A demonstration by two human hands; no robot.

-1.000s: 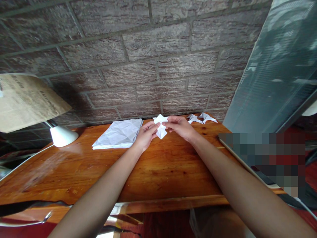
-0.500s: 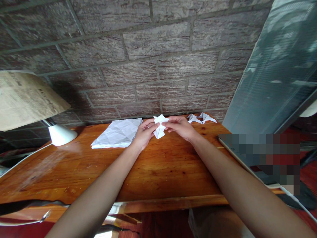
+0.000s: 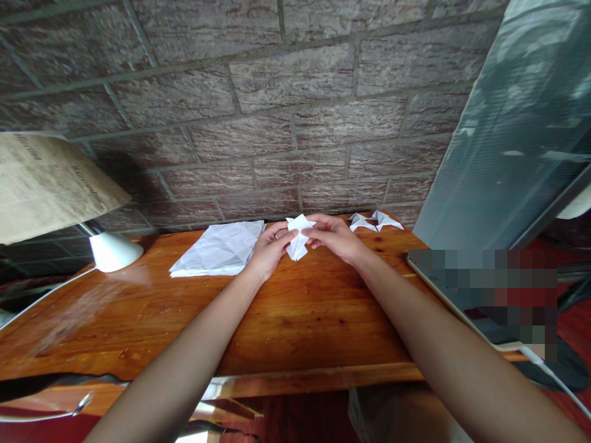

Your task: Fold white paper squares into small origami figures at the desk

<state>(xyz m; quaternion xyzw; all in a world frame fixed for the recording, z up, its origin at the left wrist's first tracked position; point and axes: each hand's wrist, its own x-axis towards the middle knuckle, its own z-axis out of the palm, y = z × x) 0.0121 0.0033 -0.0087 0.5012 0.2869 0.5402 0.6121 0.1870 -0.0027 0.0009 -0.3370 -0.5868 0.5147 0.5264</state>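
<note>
A small folded white paper figure [image 3: 298, 240] is held just above the far part of a wooden table [image 3: 295, 314]. My left hand [image 3: 268, 249] pinches its left side with thumb and fingers closed. My right hand [image 3: 335, 237] pinches its right side and upper flap, fingers closed as well. Both forearms reach forward across the table. Part of the paper is hidden behind my fingers.
A creased white sheet [image 3: 219, 249] lies flat to the left of my hands. Two folded paper pieces [image 3: 373, 220] rest at the back right by the brick wall [image 3: 258, 117]. A white lamp base [image 3: 115, 251] stands at the left. A blurred slanted panel [image 3: 484, 277] borders the right.
The folded paper has tilted slightly and my fingers have closed in a little on its top. My arms stay in nearly the same place.
</note>
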